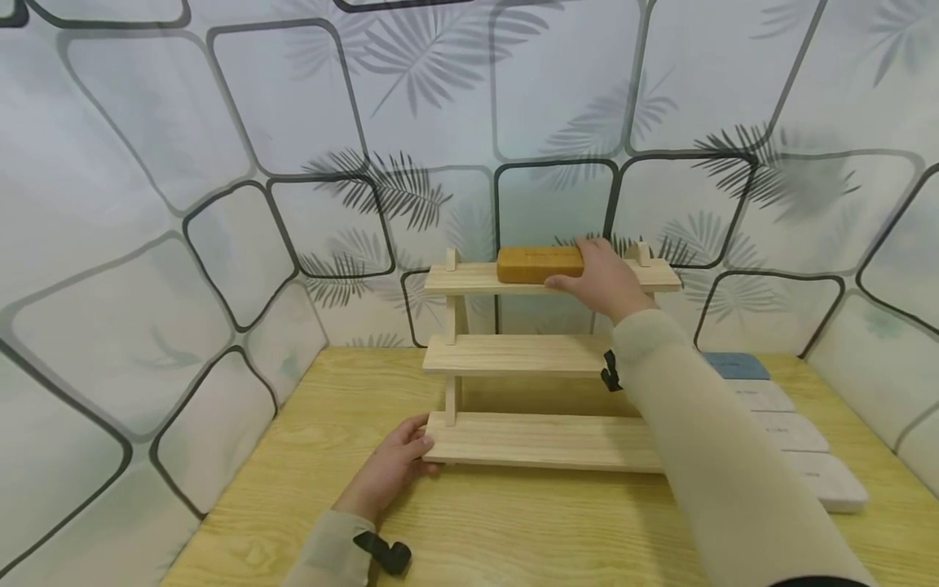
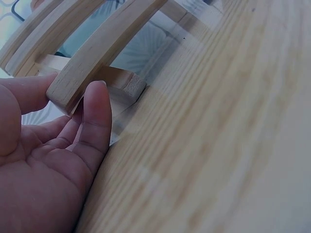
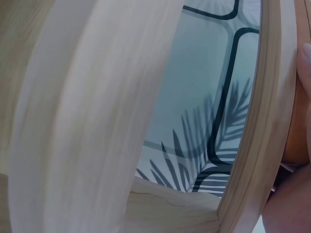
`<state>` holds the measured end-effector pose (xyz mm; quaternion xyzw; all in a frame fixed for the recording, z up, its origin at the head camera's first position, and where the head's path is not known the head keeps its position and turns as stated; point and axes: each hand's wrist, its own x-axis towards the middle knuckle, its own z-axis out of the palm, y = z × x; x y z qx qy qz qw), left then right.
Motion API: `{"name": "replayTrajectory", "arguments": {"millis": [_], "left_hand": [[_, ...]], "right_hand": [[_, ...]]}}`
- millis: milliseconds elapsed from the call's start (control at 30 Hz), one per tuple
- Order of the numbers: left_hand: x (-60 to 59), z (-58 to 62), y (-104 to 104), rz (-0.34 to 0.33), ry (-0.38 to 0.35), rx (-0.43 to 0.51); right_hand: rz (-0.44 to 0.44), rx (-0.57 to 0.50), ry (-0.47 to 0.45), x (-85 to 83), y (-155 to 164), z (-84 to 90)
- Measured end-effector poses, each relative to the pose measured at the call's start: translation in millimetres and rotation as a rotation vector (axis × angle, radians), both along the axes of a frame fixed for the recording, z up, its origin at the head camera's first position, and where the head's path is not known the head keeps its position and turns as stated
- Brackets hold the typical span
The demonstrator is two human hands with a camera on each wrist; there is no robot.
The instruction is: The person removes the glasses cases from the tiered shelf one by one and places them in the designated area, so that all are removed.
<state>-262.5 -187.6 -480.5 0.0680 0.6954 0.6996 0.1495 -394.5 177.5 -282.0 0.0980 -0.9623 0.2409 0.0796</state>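
Observation:
A three-tier light wooden display stand (image 1: 543,440) stands on the table. On its top tier lies a mustard-orange block with rounded edges (image 1: 539,265), left of the middle. My right hand (image 1: 605,281) grips the block's right end, thumb in front and fingers over the back. In the right wrist view only a strip of the orange block (image 3: 296,131) shows beyond the tier's edge. Lower down, my left hand (image 1: 392,465) holds the left end of the bottom tier. The left wrist view shows thumb and fingers around that board's end (image 2: 92,58).
To the right, partly behind my right forearm, a blue block (image 1: 737,366) and several white blocks (image 1: 822,481) lie in a row on the wood-grain table (image 1: 293,505). Patterned fabric walls (image 1: 433,98) enclose the back and sides. Small upright pegs (image 1: 451,259) rise from the top tier.

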Motion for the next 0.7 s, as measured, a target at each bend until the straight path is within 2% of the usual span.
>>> {"name": "replayTrajectory", "arguments": {"millis": [300,700], "left_hand": [[-0.7,-1.4,0,0.002,0.007,-0.005],[-1.2,-2.1,-1,-0.007,0.007,0.015]], "right_hand": [[0.003,-0.006,0.004,4.9,2,-0.5],[0.044,-0.033,0.069,13.0,7,-6.9]]}}
